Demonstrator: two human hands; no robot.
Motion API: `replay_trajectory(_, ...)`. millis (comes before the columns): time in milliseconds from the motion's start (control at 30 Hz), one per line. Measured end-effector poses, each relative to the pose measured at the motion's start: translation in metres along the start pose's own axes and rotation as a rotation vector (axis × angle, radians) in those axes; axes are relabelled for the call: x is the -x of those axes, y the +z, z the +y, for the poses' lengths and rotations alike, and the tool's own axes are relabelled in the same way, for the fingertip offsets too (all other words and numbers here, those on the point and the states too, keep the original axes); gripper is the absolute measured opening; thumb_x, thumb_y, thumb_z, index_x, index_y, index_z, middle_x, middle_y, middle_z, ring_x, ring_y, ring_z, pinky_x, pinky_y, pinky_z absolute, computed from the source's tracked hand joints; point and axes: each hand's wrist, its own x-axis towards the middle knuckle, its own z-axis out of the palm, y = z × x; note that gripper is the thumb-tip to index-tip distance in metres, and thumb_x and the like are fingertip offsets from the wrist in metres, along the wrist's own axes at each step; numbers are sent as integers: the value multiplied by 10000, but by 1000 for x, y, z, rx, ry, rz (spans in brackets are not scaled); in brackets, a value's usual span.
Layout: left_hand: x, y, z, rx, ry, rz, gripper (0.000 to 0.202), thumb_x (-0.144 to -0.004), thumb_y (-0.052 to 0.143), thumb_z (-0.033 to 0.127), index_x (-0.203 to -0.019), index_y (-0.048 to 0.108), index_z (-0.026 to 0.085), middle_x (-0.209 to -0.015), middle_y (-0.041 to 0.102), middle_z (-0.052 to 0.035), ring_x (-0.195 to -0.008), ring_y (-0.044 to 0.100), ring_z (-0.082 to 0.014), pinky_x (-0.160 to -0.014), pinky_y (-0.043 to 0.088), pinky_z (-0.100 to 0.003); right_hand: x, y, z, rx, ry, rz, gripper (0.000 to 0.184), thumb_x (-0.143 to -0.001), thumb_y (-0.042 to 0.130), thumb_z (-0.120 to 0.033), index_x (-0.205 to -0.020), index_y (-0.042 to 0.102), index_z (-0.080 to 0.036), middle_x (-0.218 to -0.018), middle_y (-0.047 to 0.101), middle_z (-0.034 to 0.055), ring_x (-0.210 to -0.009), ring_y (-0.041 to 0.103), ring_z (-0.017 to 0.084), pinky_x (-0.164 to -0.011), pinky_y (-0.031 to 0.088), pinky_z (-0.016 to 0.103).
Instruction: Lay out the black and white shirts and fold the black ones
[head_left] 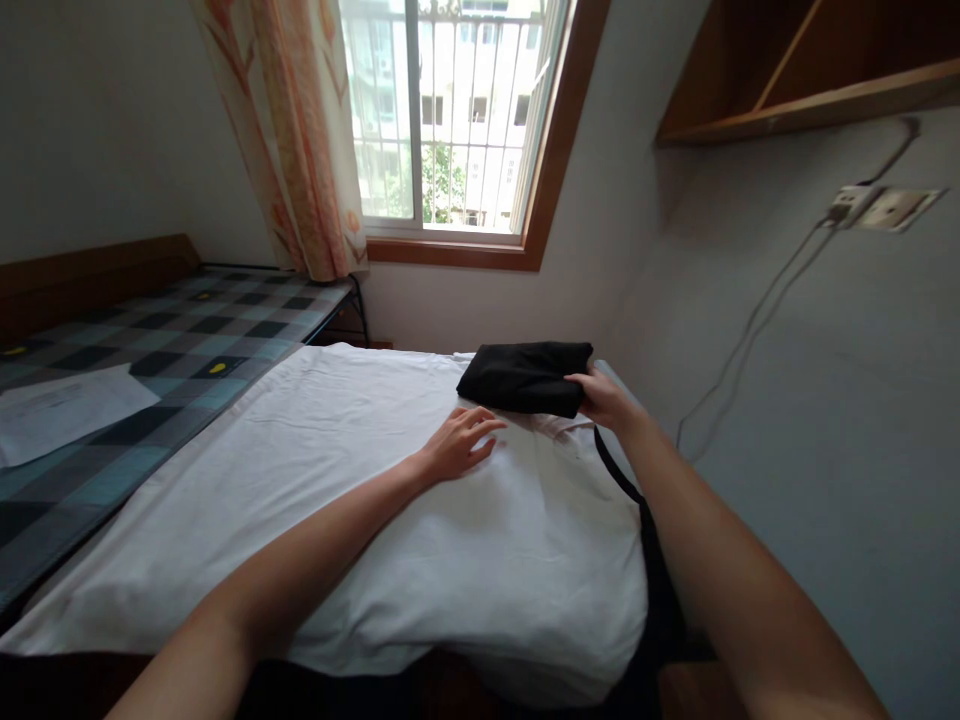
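A folded black garment lies at the far right of the white sheet that covers the bed. My right hand grips the garment's near right corner, fingers closed on the cloth. My left hand rests flat on the sheet just in front of the garment, fingers stretched out and holding nothing. A thin black strap runs from under my right wrist down the bed's right side.
A second bed with a checked blue cover and a sheet of white paper stands to the left. Window and curtain are behind. A wall, socket with cable and wooden shelf close the right side.
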Motion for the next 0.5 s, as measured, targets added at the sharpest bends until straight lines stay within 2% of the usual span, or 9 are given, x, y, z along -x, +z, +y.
replay_trajectory(167,0,2,-1,-9,-19,-25,299,-946,472,262,-1227,569,228,-1143,625,-80,-990,621,-187,-927,423,-366,-6,-19,-50,-97,-181,46,394,-687,534,8,-1010,606,-207,-695,634,-29,-569,610,109,-539,540,209)
replay_trajectory(300,1,3,-2,-2,-17,-24,295,-943,481,255,-1223,568,223,-1126,626,-74,-974,624,-179,-923,419,-355,-12,-35,-79,-104,-368,109,359,-740,479,13,-982,636,-202,-857,693,-7,-722,658,103,-667,540,231)
replay_trajectory(400,1,3,-2,2,-16,-26,294,-940,486,250,-1221,568,220,-1123,625,-70,-943,625,-171,-921,414,-352,-24,-53,-77,-102,-458,214,353,-823,381,-14,-1011,624,-188,-999,691,12,-825,656,82,-721,495,255)
replay_trajectory(467,1,3,-2,-2,-15,-39,296,-936,489,244,-1219,571,216,-1135,622,-71,-922,622,-167,-917,413,-351,-33,-68,-62,-109,-413,320,315,-839,394,-47,-1023,606,-189,-985,683,15,-803,651,87,-702,494,267)
replay_trajectory(500,0,3,-2,-5,-15,-47,298,-933,491,241,-1218,572,213,-1140,620,-73,-916,620,-167,-913,413,-351,-37,-77,-51,-99,-355,395,271,-818,455,-64,-1009,600,-192,-932,678,11,-762,644,100,-678,509,270)
